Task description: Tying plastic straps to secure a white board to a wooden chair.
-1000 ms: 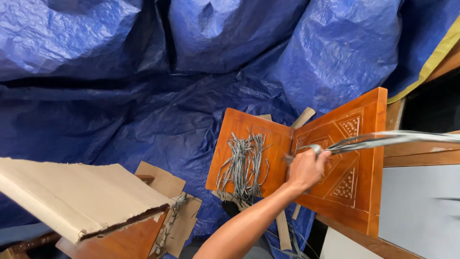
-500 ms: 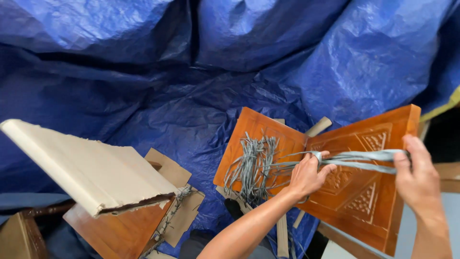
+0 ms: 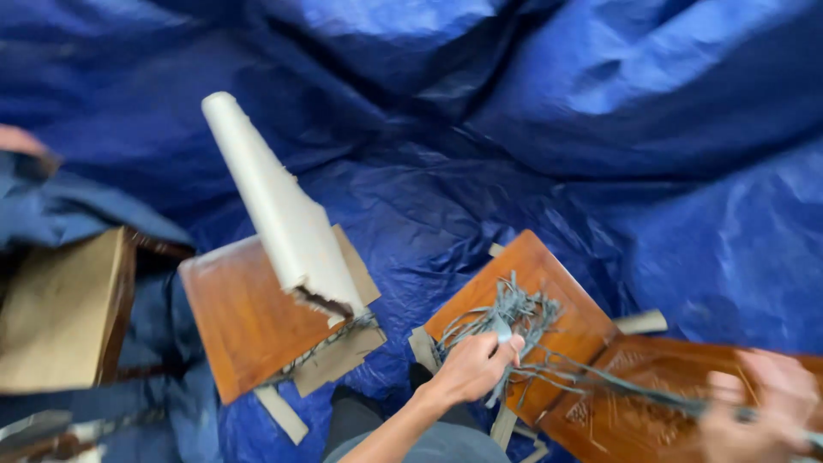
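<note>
Since half a second ago my view has swung left, showing a flat brown wooden panel (image 3: pixel 244 317) under a pale cardboard slab (image 3: pixel 279 206). My left hand (image 3: pixel 476 364) pinches grey-green flat strips (image 3: pixel 514 321) lying on the carved orange-brown wooden panel (image 3: pixel 557 291). My right hand (image 3: pixel 767 403), blurred and partly cut off, seems clenched around the strands' far end.
</note>
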